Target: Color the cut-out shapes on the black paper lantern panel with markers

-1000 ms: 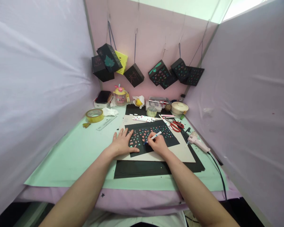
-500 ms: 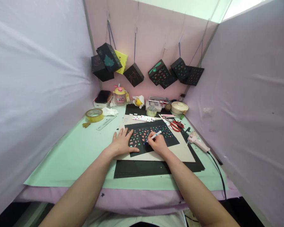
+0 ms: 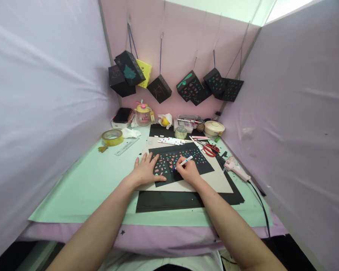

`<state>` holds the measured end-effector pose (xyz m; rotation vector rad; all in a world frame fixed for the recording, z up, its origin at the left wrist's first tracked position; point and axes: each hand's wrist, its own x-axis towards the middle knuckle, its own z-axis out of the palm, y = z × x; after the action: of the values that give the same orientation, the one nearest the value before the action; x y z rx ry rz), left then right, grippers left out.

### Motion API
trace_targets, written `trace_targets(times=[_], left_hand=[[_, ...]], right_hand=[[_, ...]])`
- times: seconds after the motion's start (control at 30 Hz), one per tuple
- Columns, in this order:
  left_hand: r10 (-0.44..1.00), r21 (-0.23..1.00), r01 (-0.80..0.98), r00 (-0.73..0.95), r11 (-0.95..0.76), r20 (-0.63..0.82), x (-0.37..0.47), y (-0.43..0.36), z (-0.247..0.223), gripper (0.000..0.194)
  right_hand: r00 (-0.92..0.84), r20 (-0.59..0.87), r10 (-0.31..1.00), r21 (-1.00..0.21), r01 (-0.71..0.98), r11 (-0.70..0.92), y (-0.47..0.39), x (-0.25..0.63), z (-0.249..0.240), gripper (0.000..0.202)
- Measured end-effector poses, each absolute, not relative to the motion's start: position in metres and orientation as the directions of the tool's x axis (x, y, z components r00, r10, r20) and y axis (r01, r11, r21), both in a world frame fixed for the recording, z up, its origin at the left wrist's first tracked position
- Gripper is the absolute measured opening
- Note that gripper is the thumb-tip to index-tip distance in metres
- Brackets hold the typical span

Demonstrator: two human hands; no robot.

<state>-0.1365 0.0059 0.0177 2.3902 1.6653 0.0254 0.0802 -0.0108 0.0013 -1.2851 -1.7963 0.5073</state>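
Observation:
A sheet of black paper (image 3: 169,182) with small coloured shapes on it, hearts and triangles among them, lies on a pale board (image 3: 214,184). My left hand (image 3: 143,171) rests flat with fingers spread on the sheet's left edge. In my right hand (image 3: 188,171) is a white marker (image 3: 186,160), its dark blue tip end pointing down at the middle of the sheet. Several more white markers (image 3: 171,141) lie beyond the sheet. Red-handled scissors (image 3: 211,150) sit at its upper right. Larger black sheets (image 3: 166,202) stick out under the board.
On the right lies a pink glue gun (image 3: 236,170) with a black cord. Yellow tape (image 3: 112,138), a clear ruler (image 3: 127,146) and a crumpled tissue (image 3: 130,133) are on the left. A lidded bowl (image 3: 214,128) stands at the back. Decorated black boxes (image 3: 159,89) hang above.
Almost nothing differs. My right hand keeps the marker at about the same spot on the black paper, and my left hand stays in place.

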Motion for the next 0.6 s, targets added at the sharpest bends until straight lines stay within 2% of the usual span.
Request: trace_targets(times=[0.6], left_hand=[[0.930,0.188,0.927,0.349,-0.324,-0.117,-0.1362,0.0064,0.0169,0.117]], right_hand=[[-0.112,0.409,0.906,-0.733,0.551,0.399,-0.0105,0.0803,0.0013,0.014]])
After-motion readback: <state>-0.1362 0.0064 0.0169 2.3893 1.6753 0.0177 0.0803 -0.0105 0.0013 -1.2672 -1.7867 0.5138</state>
